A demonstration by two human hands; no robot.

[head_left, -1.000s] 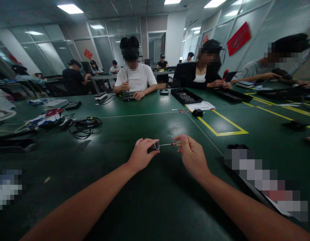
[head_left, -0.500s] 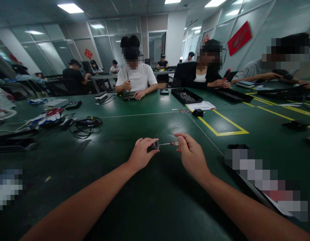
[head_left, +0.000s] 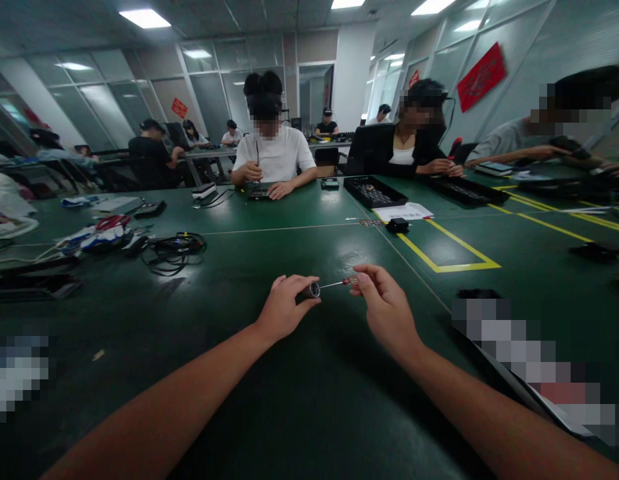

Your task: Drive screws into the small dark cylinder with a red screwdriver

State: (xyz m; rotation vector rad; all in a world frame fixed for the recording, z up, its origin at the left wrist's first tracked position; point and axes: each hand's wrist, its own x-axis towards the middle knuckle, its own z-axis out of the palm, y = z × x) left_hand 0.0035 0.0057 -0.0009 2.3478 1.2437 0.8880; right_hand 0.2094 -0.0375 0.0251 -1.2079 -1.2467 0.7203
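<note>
A small dark cylinder with a pale ring at its open end is held by my left hand, thumb below and fingers on top. My right hand pinches the reddish clear handle of a thin screwdriver. Its metal shaft points left at the ringed end of the cylinder. Whether the tip touches the ring or goes inside is too small to tell. Both hands are just above the green table.
Coiled black cables and a heap of gloves lie to the left. Ahead are a black parts tray, a small black block and yellow tape. Co-workers sit across the table, one in a white shirt.
The screwdriver's handle end has risen slightly, so the shaft now slants more. The left hand keeps its grip on the cylinder. The whole view has shifted slightly.
</note>
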